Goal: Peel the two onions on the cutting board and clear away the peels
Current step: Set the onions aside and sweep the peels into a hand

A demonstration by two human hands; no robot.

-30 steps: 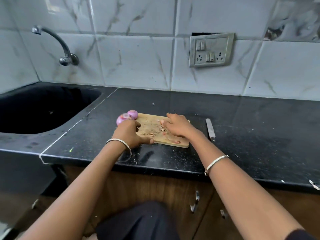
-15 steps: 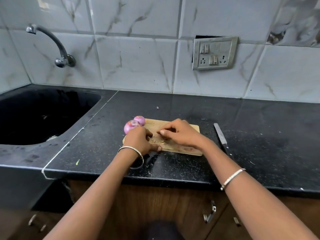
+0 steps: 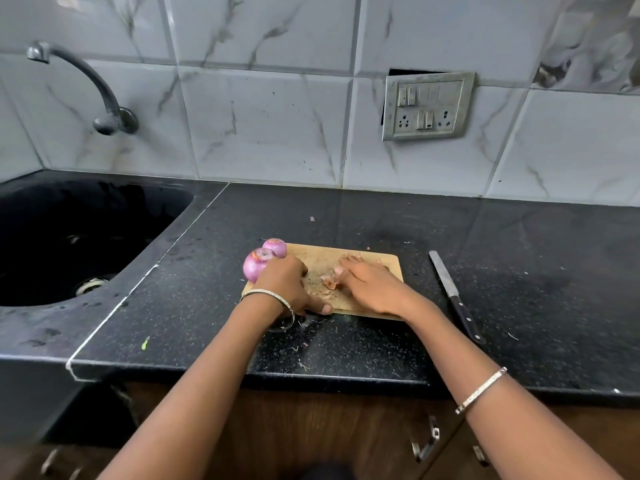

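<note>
On cutting board [image 3: 377,261] far-left corner: both onions [image 3: 251,268] peeled, left hand [image 3: 285,284] against them, fingers hidden, grip unclear. Right hand [image 3: 370,289] fingers curled over peels [image 3: 327,284] mid-board. Risk: raking leftward bumps onions off onto surface [image 3: 381,341].

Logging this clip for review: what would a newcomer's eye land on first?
Two pink onions sit at the far left corner of the wooden cutting board, right by the left hand. The right hand rests on the board beside a scatter of peels. A knife lies on the black counter to the board's right.
</note>
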